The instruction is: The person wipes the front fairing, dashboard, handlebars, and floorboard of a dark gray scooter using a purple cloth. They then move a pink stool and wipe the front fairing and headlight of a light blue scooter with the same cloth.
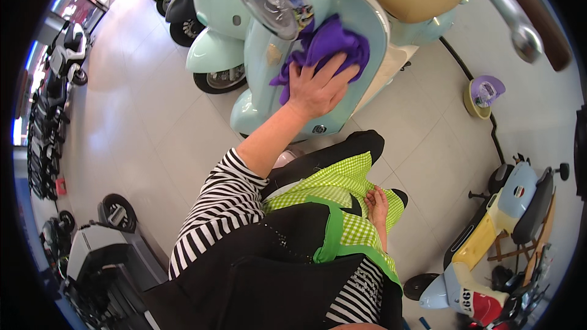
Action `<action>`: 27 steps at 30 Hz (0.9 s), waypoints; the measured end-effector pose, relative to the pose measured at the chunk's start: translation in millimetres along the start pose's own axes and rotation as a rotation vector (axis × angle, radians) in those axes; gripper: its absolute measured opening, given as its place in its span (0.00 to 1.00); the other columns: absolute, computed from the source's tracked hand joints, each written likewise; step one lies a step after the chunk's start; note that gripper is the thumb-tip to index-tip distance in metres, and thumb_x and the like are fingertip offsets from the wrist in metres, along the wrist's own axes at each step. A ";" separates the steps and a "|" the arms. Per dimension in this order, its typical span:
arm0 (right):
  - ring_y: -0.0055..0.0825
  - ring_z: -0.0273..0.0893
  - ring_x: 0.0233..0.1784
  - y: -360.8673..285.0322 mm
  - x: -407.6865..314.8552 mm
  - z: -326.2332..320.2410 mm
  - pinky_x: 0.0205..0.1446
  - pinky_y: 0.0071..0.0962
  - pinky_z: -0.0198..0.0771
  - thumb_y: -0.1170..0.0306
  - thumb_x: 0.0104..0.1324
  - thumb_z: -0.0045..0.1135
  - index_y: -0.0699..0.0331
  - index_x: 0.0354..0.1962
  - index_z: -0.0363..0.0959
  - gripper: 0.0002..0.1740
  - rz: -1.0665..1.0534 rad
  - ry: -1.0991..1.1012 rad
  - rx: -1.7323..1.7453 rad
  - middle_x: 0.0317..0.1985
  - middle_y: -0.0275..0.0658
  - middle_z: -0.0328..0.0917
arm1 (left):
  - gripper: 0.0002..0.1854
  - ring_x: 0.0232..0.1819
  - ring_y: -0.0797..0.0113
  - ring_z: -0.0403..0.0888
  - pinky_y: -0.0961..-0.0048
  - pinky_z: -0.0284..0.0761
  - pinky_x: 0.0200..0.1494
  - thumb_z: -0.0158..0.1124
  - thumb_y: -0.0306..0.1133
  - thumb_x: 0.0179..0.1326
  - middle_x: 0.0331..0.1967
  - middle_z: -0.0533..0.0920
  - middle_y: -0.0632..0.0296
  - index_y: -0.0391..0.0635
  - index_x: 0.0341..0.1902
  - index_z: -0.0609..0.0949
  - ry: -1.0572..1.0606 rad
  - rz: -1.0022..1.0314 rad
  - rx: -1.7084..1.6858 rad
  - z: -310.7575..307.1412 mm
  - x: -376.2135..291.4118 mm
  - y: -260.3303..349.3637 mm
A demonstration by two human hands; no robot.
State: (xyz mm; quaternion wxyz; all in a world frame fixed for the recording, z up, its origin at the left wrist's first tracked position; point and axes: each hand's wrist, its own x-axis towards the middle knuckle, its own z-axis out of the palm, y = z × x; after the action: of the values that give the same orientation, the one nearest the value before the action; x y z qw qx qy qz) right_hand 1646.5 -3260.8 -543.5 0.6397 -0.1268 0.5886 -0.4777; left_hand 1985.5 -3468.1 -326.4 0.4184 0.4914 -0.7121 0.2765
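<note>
My left hand [316,87] presses a crumpled purple cloth [339,46] against the front shield of a pale blue scooter [367,87]. Its fingers are spread over the cloth, just below the large oval headlight [270,4]. A small badge [274,55] on the scooter's front lies left of the cloth. My right hand [377,204] hangs low by my leg, in front of a green gingham apron [339,174]. Its fingers are loosely bent, and I see nothing in them. The front wheel of the blue scooter is mostly hidden.
A mint-green scooter [215,50] stands close on the left. Behind me at left is a grey-white scooter [91,252]. On the right are a yellow-and-blue scooter [486,229] and a wall-side basin [477,101] with a purple item. A chrome bar [504,4] curves across the upper right.
</note>
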 end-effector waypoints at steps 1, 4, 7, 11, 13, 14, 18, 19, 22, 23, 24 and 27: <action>0.22 0.76 0.39 -2.2 0.6 0.0 0.45 0.25 0.75 0.66 0.71 0.53 0.62 0.55 0.70 0.18 0.007 -0.001 0.009 0.39 0.35 0.79 | 0.19 0.55 0.54 0.71 0.51 0.62 0.54 0.63 0.40 0.51 0.56 0.78 0.65 0.61 0.50 0.84 -0.007 -0.021 -0.003 -0.7 -19.1 -2.6; 0.22 0.76 0.40 -6.5 4.0 3.4 0.47 0.26 0.75 0.66 0.71 0.52 0.62 0.56 0.70 0.17 0.051 -0.009 0.007 0.39 0.35 0.79 | 0.20 0.56 0.56 0.71 0.48 0.61 0.54 0.63 0.42 0.52 0.58 0.77 0.67 0.65 0.51 0.83 -0.036 -0.149 0.008 -9.7 -69.7 -17.0; 0.23 0.76 0.40 -10.7 8.9 6.8 0.47 0.26 0.75 0.65 0.71 0.52 0.62 0.55 0.70 0.18 0.074 -0.006 -0.027 0.39 0.34 0.78 | 0.20 0.59 0.54 0.69 0.47 0.60 0.56 0.61 0.41 0.54 0.59 0.76 0.63 0.60 0.53 0.82 -0.008 -0.303 -0.018 -14.9 -91.1 -31.0; 0.24 0.76 0.41 -13.7 10.9 7.8 0.48 0.27 0.75 0.67 0.71 0.51 0.63 0.55 0.70 0.17 0.119 0.024 -0.047 0.41 0.36 0.78 | 0.20 0.61 0.47 0.68 0.53 0.59 0.61 0.57 0.38 0.57 0.59 0.75 0.54 0.47 0.53 0.81 0.148 -0.414 -0.078 -11.5 -76.8 -51.1; 0.23 0.76 0.41 -15.6 10.0 8.8 0.48 0.27 0.76 0.67 0.71 0.52 0.62 0.55 0.70 0.17 0.122 -0.015 -0.107 0.41 0.36 0.78 | 0.20 0.60 0.46 0.69 0.55 0.60 0.62 0.56 0.36 0.59 0.58 0.76 0.51 0.43 0.53 0.80 0.233 -0.484 -0.121 -7.9 -61.3 -62.3; 0.23 0.76 0.41 -17.0 9.1 10.8 0.48 0.27 0.76 0.67 0.71 0.53 0.62 0.55 0.70 0.17 0.122 -0.028 -0.141 0.40 0.36 0.78 | 0.19 0.60 0.45 0.70 0.56 0.60 0.63 0.55 0.35 0.60 0.58 0.76 0.49 0.41 0.53 0.80 0.272 -0.516 -0.203 -6.5 -52.9 -72.7; 0.21 0.76 0.40 -34.6 -2.0 27.8 0.46 0.24 0.74 0.66 0.70 0.54 0.60 0.55 0.70 0.18 0.122 -0.056 -0.294 0.42 0.34 0.78 | 0.18 0.60 0.47 0.71 0.61 0.62 0.65 0.51 0.32 0.66 0.56 0.77 0.47 0.38 0.55 0.78 0.310 -0.629 -0.454 9.0 -8.0 -131.6; 0.20 0.75 0.40 -43.0 -5.4 36.8 0.45 0.23 0.73 0.66 0.70 0.54 0.60 0.56 0.70 0.18 0.128 -0.041 -0.328 0.42 0.34 0.79 | 0.18 0.61 0.50 0.71 0.62 0.62 0.65 0.51 0.34 0.66 0.57 0.77 0.49 0.40 0.56 0.78 0.310 -0.640 -0.456 14.9 2.1 -143.4; 0.19 0.74 0.42 -76.4 -11.6 77.0 0.46 0.23 0.71 0.65 0.70 0.54 0.59 0.58 0.69 0.20 -0.025 -0.051 -0.426 0.44 0.33 0.78 | 0.18 0.55 0.54 0.74 0.64 0.67 0.59 0.49 0.34 0.68 0.52 0.79 0.51 0.41 0.57 0.77 0.356 -0.440 -0.495 34.2 33.2 -186.3; 0.20 0.74 0.44 -91.9 -12.1 93.3 0.47 0.24 0.71 0.65 0.70 0.53 0.59 0.59 0.68 0.21 -0.110 -0.081 -0.461 0.46 0.33 0.78 | 0.17 0.50 0.56 0.77 0.65 0.71 0.53 0.49 0.33 0.70 0.47 0.80 0.51 0.40 0.58 0.75 0.386 -0.306 -0.392 40.8 46.5 -202.7; 0.20 0.73 0.47 -109.6 -12.1 110.7 0.49 0.24 0.70 0.65 0.70 0.53 0.59 0.61 0.67 0.22 -0.197 -0.109 -0.495 0.47 0.33 0.77 | 0.16 0.44 0.57 0.79 0.66 0.76 0.48 0.48 0.31 0.72 0.43 0.81 0.51 0.39 0.58 0.74 0.416 -0.171 -0.288 46.7 53.6 -210.5; 0.22 0.71 0.53 -161.0 -13.5 168.0 0.54 0.26 0.68 0.66 0.71 0.52 0.60 0.64 0.63 0.26 -0.517 -0.190 -0.586 0.52 0.35 0.74 | 0.19 0.60 0.54 0.73 0.64 0.63 0.65 0.50 0.36 0.65 0.55 0.79 0.53 0.42 0.55 0.79 0.297 -0.691 -0.784 54.2 52.5 -206.8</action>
State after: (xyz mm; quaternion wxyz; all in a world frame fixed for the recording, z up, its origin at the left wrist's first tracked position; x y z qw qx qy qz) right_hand 1721.0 -3400.1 -372.1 0.4867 -0.4912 0.5869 -0.4211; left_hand 2151.7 -3611.7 -311.5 0.7329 0.4595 -0.4922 -0.0972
